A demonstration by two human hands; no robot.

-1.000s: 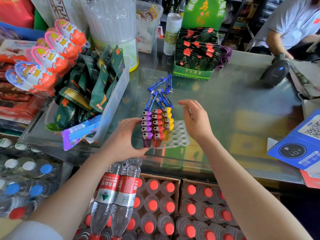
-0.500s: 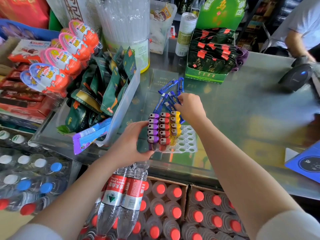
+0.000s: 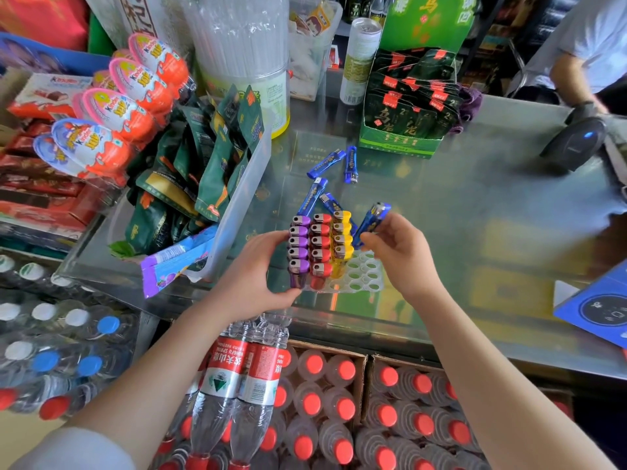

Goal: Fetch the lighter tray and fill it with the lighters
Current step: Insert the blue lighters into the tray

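Lighter tray [image 3: 361,278] gripped by left hand [image 3: 252,276] — right hand [image 3: 402,256] beside it pinches a blue lighter [image 3: 371,222].

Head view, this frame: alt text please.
The right hand holds a blue lighter above the white lighter tray, which the left hand grips. Purple, red and yellow lighters fill three rows; four blue lighters lie loose on the glass counter.

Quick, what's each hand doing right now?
Left hand: grips the left edge of the lighter tray.
Right hand: pinches a blue lighter above the tray.
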